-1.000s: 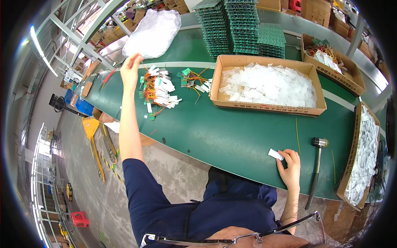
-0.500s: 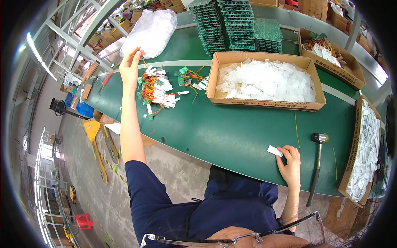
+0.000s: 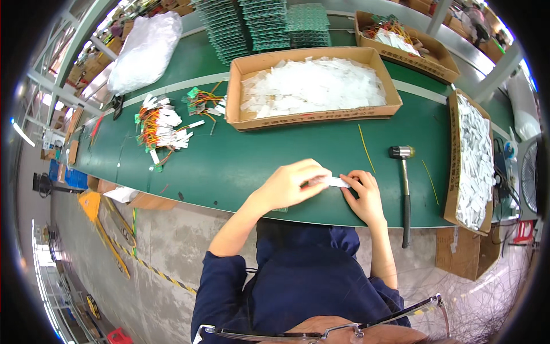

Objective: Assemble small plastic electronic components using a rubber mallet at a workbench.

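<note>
My left hand (image 3: pixel 299 182) is curled, its fingertips closed at the left end of a small flat white plastic piece (image 3: pixel 338 182) above the near table edge. What else those fingers hold is hidden. My right hand (image 3: pixel 364 198) pinches the right end of the same piece between thumb and fingers. A small green patch (image 3: pixel 279 210) shows under my left wrist at the table edge, too little to name. Off to the left lies a pile of wired circuit boards with white parts (image 3: pixel 163 127), beside a smaller wired bunch (image 3: pixel 201 102).
A carton of clear plastic pieces (image 3: pixel 312 117) stands ahead. A rubber mallet (image 3: pixel 405 189) and yellow wires (image 3: pixel 366 149) lie to the right, before a carton of white pieces (image 3: pixel 454 166). Stacked green circuit boards (image 3: pixel 263 26) and a plastic bag (image 3: pixel 146 51) are at the back.
My left hand has come from the far left, where it pinched a wire above the pile, to the white piece at my right hand. The head view has shifted right.
</note>
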### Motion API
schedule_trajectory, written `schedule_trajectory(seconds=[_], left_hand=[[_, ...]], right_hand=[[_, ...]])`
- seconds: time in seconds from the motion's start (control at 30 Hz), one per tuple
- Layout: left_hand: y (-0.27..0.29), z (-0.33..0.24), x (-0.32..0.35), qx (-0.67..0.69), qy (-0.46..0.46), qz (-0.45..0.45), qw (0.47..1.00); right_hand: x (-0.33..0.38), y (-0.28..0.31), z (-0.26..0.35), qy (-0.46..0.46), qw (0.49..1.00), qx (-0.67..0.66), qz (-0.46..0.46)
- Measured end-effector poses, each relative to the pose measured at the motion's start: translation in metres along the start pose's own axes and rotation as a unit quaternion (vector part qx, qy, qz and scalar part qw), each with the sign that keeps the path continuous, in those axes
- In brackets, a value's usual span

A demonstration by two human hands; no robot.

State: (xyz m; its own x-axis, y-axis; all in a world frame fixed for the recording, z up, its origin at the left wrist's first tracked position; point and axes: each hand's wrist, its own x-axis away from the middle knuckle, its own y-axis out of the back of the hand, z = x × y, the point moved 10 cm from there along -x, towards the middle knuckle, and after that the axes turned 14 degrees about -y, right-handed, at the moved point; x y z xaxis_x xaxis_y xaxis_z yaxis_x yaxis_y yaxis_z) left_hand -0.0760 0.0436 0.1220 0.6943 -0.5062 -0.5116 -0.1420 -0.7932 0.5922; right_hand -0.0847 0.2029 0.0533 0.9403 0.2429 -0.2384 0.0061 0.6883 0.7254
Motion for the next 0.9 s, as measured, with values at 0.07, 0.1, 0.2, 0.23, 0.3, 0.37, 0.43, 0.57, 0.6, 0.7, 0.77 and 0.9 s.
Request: schedule_trajectory(seconds=[0.07,0.1,0.2,0.23,0.3,0.37,0.43,0.57,0.6,0.7,0.77,0.9], left_hand=[[0.014,0.012,0.007,0.038,0.052,-0.045,0.997],[0.027,0.016,0.013,0.045,0.056,-0.07,0.995],[0.078,0.021,0.041,0.081,0.066,-0.145,0.984],[0.094,0.019,0.051,0.087,0.072,-0.173,0.978],[0.11,0.01,0.058,0.084,0.046,-0.197,0.976],[0.103,0.001,0.051,0.054,0.04,-0.16,0.985],[0.07,0.0,0.032,0.012,0.036,-0.086,0.996],[-0.035,0.026,0.013,-0.064,0.051,0.042,0.996],[-0.054,0.027,0.008,-0.063,0.032,0.056,0.996],[-0.084,0.035,0.004,-0.035,0.024,0.041,0.998],[-0.088,0.035,0.002,-0.09,0.0,0.028,0.996],[-0.088,0.039,0.003,-0.098,0.006,0.035,0.995]], right_hand=[[-0.001,0.001,-0.001,-0.006,1.0,-0.006,0.001],[0.0,0.003,-0.003,-0.005,1.0,-0.005,-0.004],[0.001,0.004,-0.003,-0.005,1.0,-0.008,-0.007],[0.001,0.003,-0.002,-0.002,1.0,-0.01,-0.005],[0.002,0.001,-0.004,-0.003,1.0,-0.01,-0.002],[0.002,0.003,-0.003,0.0,1.0,-0.01,-0.014],[0.003,0.001,-0.005,-0.005,1.0,-0.015,-0.011],[0.002,0.001,-0.008,-0.018,1.0,-0.024,-0.005],[0.002,0.002,-0.007,-0.021,1.0,-0.022,-0.006],[0.002,0.004,-0.008,-0.02,0.999,-0.026,-0.013],[0.002,0.005,-0.009,-0.014,0.999,-0.036,-0.024],[0.003,0.002,-0.018,-0.044,0.998,-0.054,-0.012]])
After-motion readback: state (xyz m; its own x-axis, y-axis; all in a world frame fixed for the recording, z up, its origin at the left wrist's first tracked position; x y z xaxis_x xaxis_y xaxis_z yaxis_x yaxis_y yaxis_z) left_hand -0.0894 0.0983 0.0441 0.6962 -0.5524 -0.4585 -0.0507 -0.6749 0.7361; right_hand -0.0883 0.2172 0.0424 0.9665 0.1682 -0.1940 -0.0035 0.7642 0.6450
